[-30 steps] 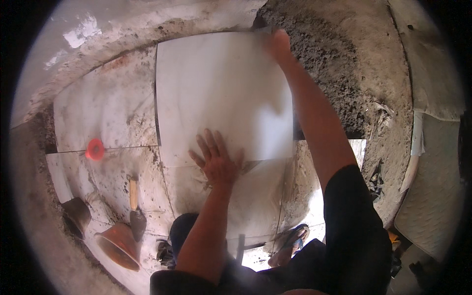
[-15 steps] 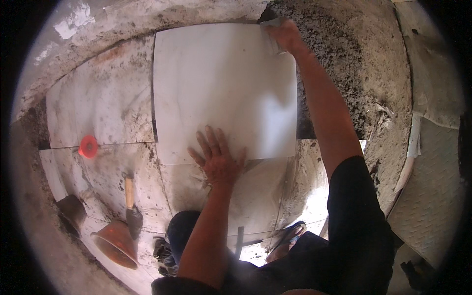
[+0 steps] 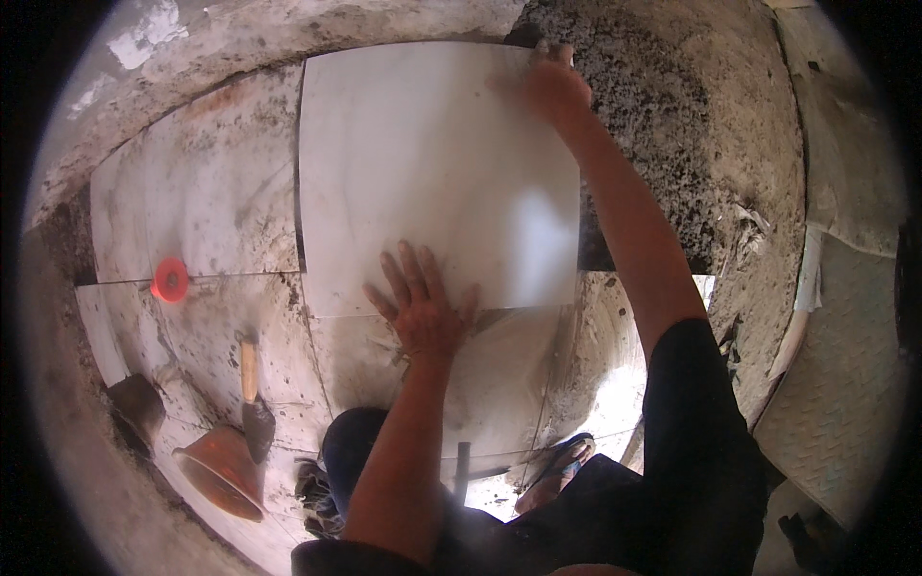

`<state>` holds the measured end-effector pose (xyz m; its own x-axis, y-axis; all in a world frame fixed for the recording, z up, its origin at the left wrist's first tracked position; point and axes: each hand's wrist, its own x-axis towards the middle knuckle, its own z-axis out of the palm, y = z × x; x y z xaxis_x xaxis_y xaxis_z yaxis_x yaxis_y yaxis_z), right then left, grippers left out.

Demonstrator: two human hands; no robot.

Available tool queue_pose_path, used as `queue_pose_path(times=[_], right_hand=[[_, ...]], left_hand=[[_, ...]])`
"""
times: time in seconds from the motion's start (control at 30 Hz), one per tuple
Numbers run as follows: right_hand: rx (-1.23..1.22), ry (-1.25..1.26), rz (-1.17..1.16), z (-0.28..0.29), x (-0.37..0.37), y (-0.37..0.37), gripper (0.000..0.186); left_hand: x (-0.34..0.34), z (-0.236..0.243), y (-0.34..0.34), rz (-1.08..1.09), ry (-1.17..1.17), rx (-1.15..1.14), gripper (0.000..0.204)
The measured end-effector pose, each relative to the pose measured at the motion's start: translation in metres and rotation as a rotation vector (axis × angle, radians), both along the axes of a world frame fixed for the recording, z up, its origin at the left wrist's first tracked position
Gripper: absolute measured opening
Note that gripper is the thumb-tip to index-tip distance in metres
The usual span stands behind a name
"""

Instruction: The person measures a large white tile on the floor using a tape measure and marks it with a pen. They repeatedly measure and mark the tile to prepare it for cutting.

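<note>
A white marbled square tile (image 3: 423, 163) lies among dirtier tiles. My left hand (image 3: 423, 317) rests flat near its bottom edge, fingers spread. At the tile's top right corner my right hand (image 3: 557, 86) is partly smeared by motion, its fingers curled over something greyish that I cannot make out. Dark, crumbly mortar (image 3: 643, 163) lies along the tile's right side, under and beside my right forearm.
To the left are a red plastic ring-like piece (image 3: 170, 280), a wooden-handled trowel (image 3: 257, 422), an orange bucket-like container (image 3: 219, 474) and a dark grey container (image 3: 136, 411). A rough wall edge (image 3: 221, 58) curves behind. A patterned sheet (image 3: 826, 355) lies at right.
My right hand has shifted about the tile's top right corner, and the grey piece in it shows less than half a second ago. My left hand stays spread on the tile.
</note>
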<state>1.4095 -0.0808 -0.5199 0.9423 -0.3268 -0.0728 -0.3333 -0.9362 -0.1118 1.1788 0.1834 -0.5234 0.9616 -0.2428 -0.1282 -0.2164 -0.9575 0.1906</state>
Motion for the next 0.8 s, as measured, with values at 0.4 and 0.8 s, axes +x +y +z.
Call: queue_pose_path(times=[0.4,0.8], right_hand=[[0.317,-0.150,-0.126,-0.028,0.019,-0.050,0.047],[0.277,-0.053,-0.006,-0.023,0.026,-0.044,0.065]], left_hand=[[-0.001,-0.001,-0.002,0.006,-0.003,-0.061,0.089],[0.000,0.002,-0.001,0.028,-0.009,-0.087,0.086]])
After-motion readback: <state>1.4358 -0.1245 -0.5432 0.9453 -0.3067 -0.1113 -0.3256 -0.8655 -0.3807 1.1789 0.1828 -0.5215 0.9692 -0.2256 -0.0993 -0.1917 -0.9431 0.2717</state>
